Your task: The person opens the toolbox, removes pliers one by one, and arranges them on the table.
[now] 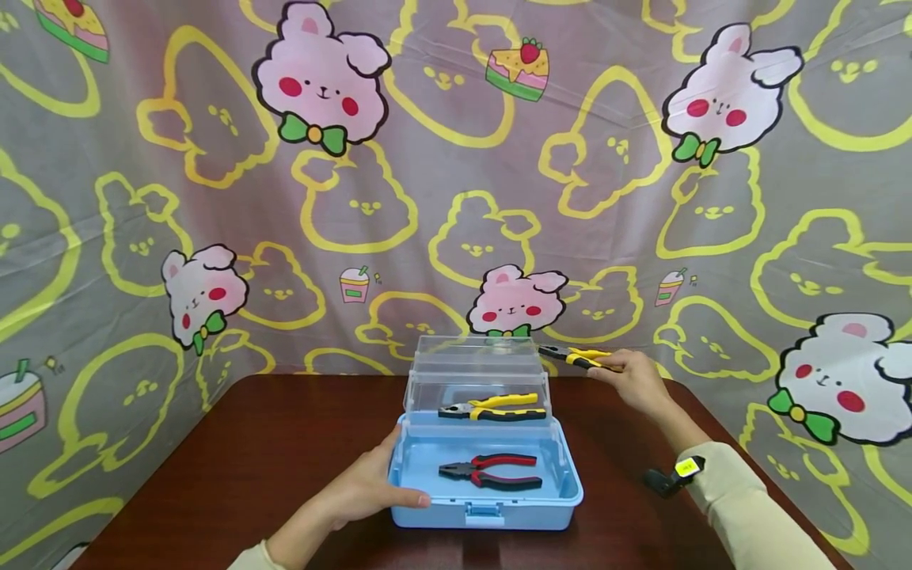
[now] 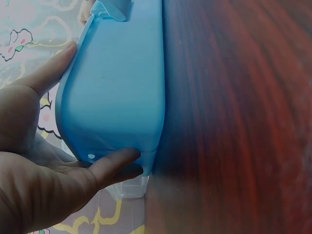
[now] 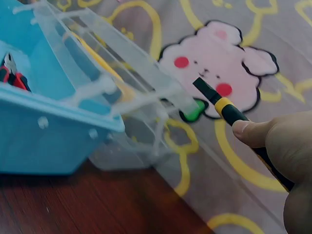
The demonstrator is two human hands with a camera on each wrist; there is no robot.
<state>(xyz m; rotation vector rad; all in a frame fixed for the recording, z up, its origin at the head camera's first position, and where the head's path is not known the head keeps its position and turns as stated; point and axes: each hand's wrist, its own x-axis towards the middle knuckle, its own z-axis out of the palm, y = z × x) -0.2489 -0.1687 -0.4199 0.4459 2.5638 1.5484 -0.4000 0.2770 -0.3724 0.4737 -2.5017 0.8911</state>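
A light blue toolbox (image 1: 488, 514) stands with its clear trays (image 1: 476, 360) raised and folded back. My left hand (image 1: 366, 483) grips its left end, thumb along the front rim and fingers round the far corner in the left wrist view. Up at the right, beside the top tray, my right hand (image 1: 634, 384) holds yellow-and-black pliers (image 1: 570, 354) by the handles, jaws pointing left. Another pair of yellow-and-black pliers (image 1: 509, 415) lies in the lower clear tray. Red-and-black pliers (image 1: 492, 479) rest on the floor of the box.
The box sits near the front of a dark reddish-brown table (image 1: 285, 427). A cartoon-printed cloth (image 1: 399, 190) hangs close behind the table and along both sides. A small black device (image 1: 673, 477) is strapped to the right wrist over a pale sleeve.
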